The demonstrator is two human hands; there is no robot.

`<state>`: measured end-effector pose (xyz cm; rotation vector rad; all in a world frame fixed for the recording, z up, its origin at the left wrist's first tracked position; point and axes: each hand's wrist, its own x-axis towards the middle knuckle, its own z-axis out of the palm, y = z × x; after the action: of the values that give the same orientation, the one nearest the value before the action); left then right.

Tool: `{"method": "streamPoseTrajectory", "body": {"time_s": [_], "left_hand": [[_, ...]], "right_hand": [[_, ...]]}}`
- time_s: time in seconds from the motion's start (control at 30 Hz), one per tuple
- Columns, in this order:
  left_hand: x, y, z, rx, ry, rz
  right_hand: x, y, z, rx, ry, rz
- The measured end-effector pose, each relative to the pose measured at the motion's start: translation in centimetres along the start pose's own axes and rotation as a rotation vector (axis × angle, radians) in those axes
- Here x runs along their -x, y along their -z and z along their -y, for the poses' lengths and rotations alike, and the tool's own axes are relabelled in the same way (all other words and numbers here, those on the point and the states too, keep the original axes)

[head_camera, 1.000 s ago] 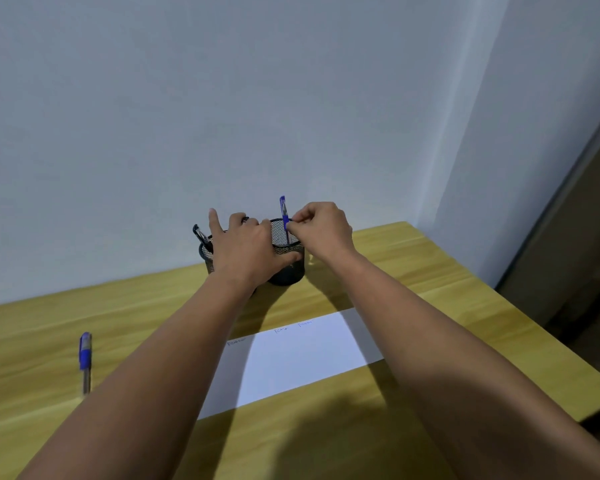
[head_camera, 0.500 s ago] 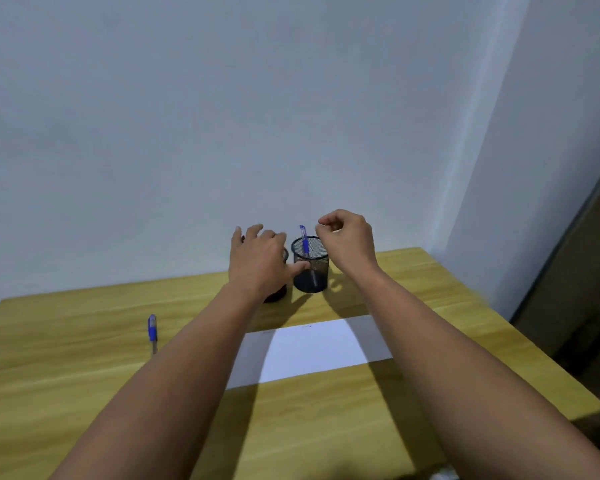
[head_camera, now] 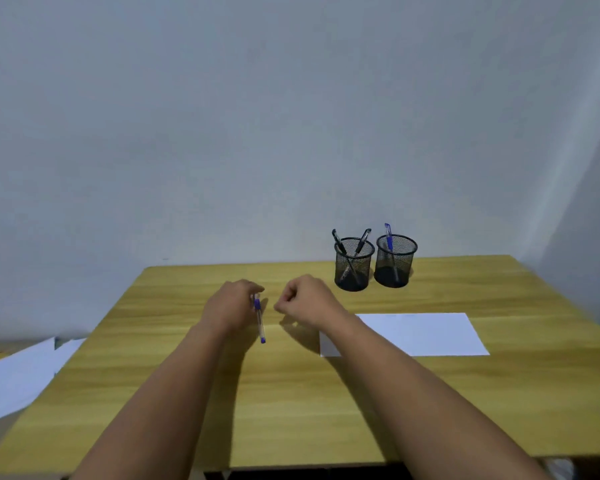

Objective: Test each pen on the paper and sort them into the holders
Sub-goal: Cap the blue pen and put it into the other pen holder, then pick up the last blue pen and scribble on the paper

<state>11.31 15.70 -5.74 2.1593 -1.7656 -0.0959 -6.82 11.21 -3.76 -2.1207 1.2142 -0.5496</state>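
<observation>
Two black mesh holders stand at the back of the wooden table [head_camera: 291, 393]. The left holder [head_camera: 353, 265] has two black pens in it; the right holder [head_camera: 395, 261] has one blue pen [head_camera: 389, 237]. White paper [head_camera: 420, 332] lies in front of them. My left hand [head_camera: 231, 304] grips a blue pen [head_camera: 260, 322] by its capped end, the pen hanging down toward the table. My right hand [head_camera: 307, 299] is curled shut just right of that pen, with nothing visible in it.
Loose white sheets [head_camera: 18, 375] lie below the table's left edge. A plain wall rises right behind the holders. The table's near edge runs along the bottom of the view.
Both hands have left the holders and moved left. My left hand has taken up the blue pen that lay on the table. The view has swung left.
</observation>
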Motion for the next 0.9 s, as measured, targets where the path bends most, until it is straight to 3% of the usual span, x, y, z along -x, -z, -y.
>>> {"method": "streamPoseTrajectory", "body": {"time_s": [0.27,0.37,0.53,0.73,0.9], "left_hand": [[-0.7,-3.1,3.6,0.024,-0.141,-0.043],[-0.9,-3.8,4.0,-0.007,-0.143,-0.110],[-0.6,-3.3,3.9,-0.087,-0.135,-0.134],[0.0,-2.0,-1.2,0.012,-0.286,-0.185],[-0.2,-0.8,-7.5,0.251,-0.295,-0.155]], "right_hand": [[0.2,-6.0,1.3,0.257,-0.046,0.045],[-0.2,-5.8,0.9,0.210,-0.077,0.032],[-0.6,-3.2,-1.0,-0.104,-0.162,-0.053],[0.8,2.1,-3.3,-0.833,-0.261,-0.195],[1.4,4.9,-4.2,-0.917,-0.254,-0.295]]}}
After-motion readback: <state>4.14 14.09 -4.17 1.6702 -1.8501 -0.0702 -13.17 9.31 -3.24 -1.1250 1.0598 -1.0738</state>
